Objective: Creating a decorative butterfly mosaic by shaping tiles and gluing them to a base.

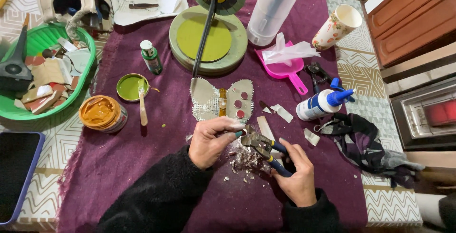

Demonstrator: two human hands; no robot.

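**Nipping a small tile piece over the purple cloth**

We work on the purple fabric cloth [156, 157], near centre. Our right hand [297, 176] is clenched round the blue-handled metal nippers [261, 146]: heavy, stiff, best held far back on the handles. Our left hand [211, 140] pinches a small teal tile chip [239, 133] at the jaws: light, brittle, sharp-edged, so we judge fingertips on its flat faces safest. Pale shard crumbs [244, 161] lie beneath.
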